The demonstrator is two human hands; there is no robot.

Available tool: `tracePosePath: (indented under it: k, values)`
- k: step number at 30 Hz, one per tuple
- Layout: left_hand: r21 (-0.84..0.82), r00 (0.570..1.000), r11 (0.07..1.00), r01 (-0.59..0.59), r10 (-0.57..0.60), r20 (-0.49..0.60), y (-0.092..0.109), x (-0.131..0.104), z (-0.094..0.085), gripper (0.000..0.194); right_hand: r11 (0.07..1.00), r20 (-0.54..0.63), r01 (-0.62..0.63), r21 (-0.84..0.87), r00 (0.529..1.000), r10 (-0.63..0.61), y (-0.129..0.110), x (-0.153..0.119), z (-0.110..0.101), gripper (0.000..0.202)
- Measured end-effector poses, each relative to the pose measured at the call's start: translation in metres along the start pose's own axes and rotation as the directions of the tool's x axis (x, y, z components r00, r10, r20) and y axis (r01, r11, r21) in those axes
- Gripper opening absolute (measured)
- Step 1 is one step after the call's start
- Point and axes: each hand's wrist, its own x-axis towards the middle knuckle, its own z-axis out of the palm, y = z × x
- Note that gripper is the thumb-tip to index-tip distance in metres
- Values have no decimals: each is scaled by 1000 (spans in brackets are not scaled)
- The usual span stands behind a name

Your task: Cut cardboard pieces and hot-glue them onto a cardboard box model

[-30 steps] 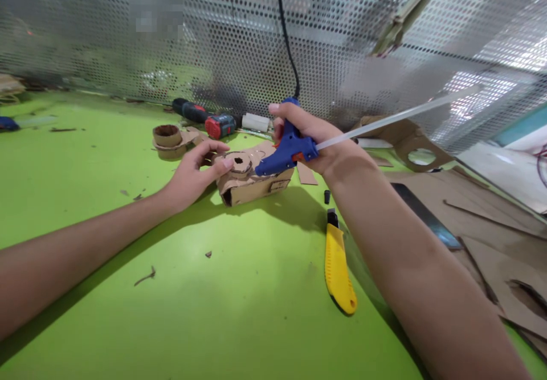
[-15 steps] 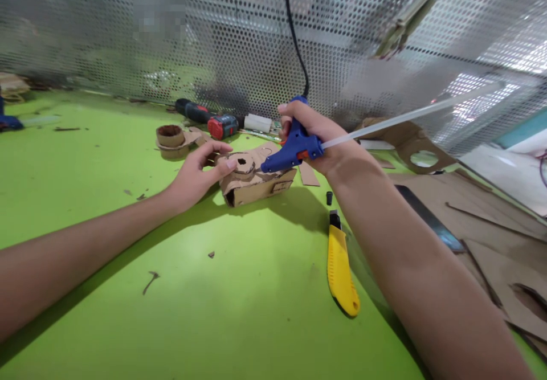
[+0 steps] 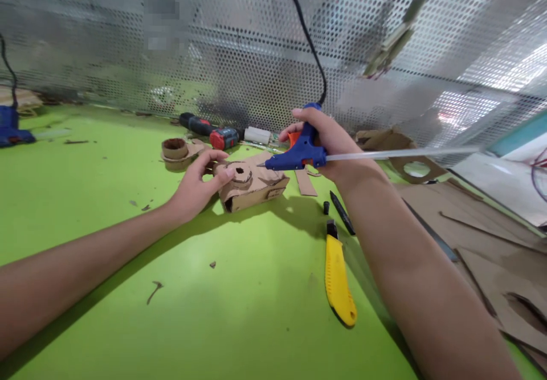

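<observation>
A small cardboard box (image 3: 252, 195) lies on the green table, with a round cardboard disc (image 3: 240, 175) on top that has a dark hole in its middle. My left hand (image 3: 200, 183) grips the box's left end, thumb on the disc and fingers behind it. In my right hand (image 3: 325, 132) is a blue glue gun (image 3: 297, 155), held level with its metal nozzle pointing left just above the box top. A long clear glue stick (image 3: 397, 154) sticks out of its back, across my right wrist.
A yellow utility knife (image 3: 339, 280), a black marker (image 3: 342, 213) and its cap lie near my right forearm. Behind are a cordless drill (image 3: 213, 132) and a cardboard ring piece (image 3: 174, 152). Cardboard sheets (image 3: 482, 215) cover the right side; another blue glue gun (image 3: 11, 129) stands far left.
My right hand has levelled the glue gun and shifted it slightly right, so the nozzle now shows and the glue stick lies flatter. The marker has come into view. My left hand stays on the box.
</observation>
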Motion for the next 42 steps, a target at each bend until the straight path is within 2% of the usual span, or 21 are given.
tracePosePath:
  k: [3, 6, 8, 11, 12, 14, 16, 19, 22, 25, 29, 34, 37, 42]
  values:
    - [16, 998, 1000, -11, 12, -66, 0, -1, 0, 37, 999, -16, 32, -44, 999, -32, 0, 4, -8, 39]
    - [31, 997, 1000, 5, -2, -76, 3, -2, 1, 37, 997, -44, 39, -67, 998, -42, 3, 10, -16, 42]
    - [66, 998, 997, 36, -33, -47, 6, -3, 2, 47, 997, -73, 37, -67, 996, -42, 5, 12, -19, 44]
    - [111, 993, 990, 84, -93, 77, 9, -5, 5, 82, 999, -126, 14, -39, 992, -18, 4, 13, -27, 45]
    - [122, 989, 989, 79, -93, 117, 9, -5, 6, 88, 1000, -138, 5, -28, 990, -9, 3, 13, -31, 44]
    - [102, 988, 992, 78, -91, 127, 9, -5, 8, 87, 1000, -159, 10, -14, 987, -12, 1, 16, -39, 45]
    - [15, 993, 995, 98, -98, 64, 9, -5, 7, 79, 1000, -199, 19, -17, 980, -22, -1, 26, -47, 44]
    - [-154, 988, 987, 50, -72, -138, 9, -4, 4, 67, 997, -216, -21, -81, 976, 3, 0, 49, -47, 41]
    - [-193, 943, 981, -17, -49, -330, 7, -3, -1, 67, 989, -152, -53, -142, 988, 31, 9, 77, -34, 31]
    - [-131, 907, 991, -37, -22, -422, 1, -1, -2, 70, 978, -62, -66, -198, 997, 54, 23, 97, -18, 27]
    - [-112, 897, 992, -56, 0, -442, -2, 4, -5, 69, 964, 56, -29, -265, 997, 45, 42, 108, -8, 27]
    - [-191, 875, 982, -1, -91, -476, -2, 9, -7, 71, 924, 152, 3, -382, 987, 60, 54, 110, -14, 29]
    - [-205, 865, 978, -29, -78, -496, -3, 10, -6, 74, 882, 202, 23, -470, 976, 83, 51, 116, -21, 38]
    - [-223, 867, 973, -59, -61, -495, -7, 12, -5, 73, 770, 289, 79, -634, 947, 141, 32, 121, -40, 46]
